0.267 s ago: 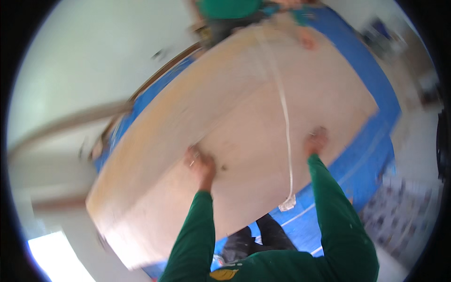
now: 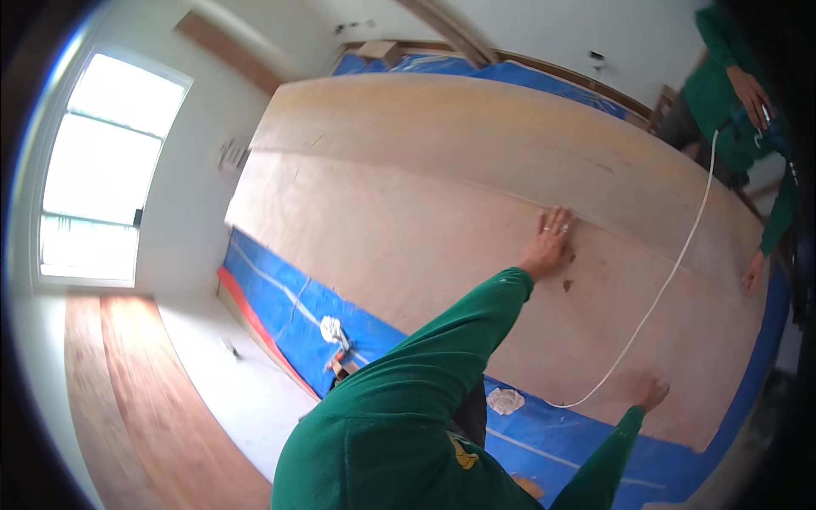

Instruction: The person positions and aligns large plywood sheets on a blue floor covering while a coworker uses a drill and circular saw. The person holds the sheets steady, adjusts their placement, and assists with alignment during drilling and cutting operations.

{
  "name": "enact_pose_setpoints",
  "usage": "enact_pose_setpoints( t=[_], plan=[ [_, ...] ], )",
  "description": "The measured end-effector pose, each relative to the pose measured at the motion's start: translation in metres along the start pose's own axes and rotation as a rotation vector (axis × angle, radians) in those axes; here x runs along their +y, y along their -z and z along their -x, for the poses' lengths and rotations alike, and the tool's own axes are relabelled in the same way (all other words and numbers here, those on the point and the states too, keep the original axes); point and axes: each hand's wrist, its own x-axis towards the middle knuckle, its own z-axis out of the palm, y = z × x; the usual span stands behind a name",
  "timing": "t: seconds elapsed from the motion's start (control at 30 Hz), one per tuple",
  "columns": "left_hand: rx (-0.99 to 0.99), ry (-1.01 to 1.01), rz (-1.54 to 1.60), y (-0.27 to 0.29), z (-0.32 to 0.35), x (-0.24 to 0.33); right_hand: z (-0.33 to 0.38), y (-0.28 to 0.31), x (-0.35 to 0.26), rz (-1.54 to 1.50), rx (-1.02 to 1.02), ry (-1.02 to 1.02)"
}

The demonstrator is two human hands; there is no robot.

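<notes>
Head view, looking down through a fisheye lens: a large sheet of pale brown paper (image 2: 476,212) lies spread across the floor of a room, over a blue plastic floor covering (image 2: 280,306) that shows along its near edge and far end. A faint crease or seam runs the length of the sheet.

The person's left hand (image 2: 551,242), in a green sleeve and wearing a ring, rests flat and open on the paper near the seam, fingers spread, gripping nothing. The right hand (image 2: 653,393) also presses down open-palmed near the sheet's near edge, beside the end of a white cord (image 2: 671,272) that trails across the paper toward a co-worker.

That co-worker (image 2: 722,93), also in green, stands at the far right; one hand (image 2: 751,274) touches the paper's far edge, the other holds something small at the cord's upper end, too blurred to identify.

A bright window (image 2: 98,170) sits at left above bare wooden flooring (image 2: 127,399). Two crumpled white rags (image 2: 506,399) lie on the blue covering.

Judging from this, smoothing works best with both palms flat, pressing outward from the seam so the sheet lies without wrinkles and does not tear.
</notes>
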Motion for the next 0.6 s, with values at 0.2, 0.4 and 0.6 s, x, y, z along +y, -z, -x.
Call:
enact_pose_setpoints(
  t=[0.2, 0.4, 0.6],
  plan=[
    [-0.336, 0.288, 0.786, 0.023, 0.056, -0.01, 0.166, -0.066, -0.129, 0.314, -0.232, 0.222],
    [-0.659, 0.609, 1.267, 0.119, 0.249, -0.025, 0.348, -0.148, -0.299, -0.243, -0.73, -0.134],
    [-0.382, 0.667, 0.861, 0.234, 0.4, -0.105, 0.452, -0.157, -0.474, -0.306, -1.15, -0.26]
  ],
)
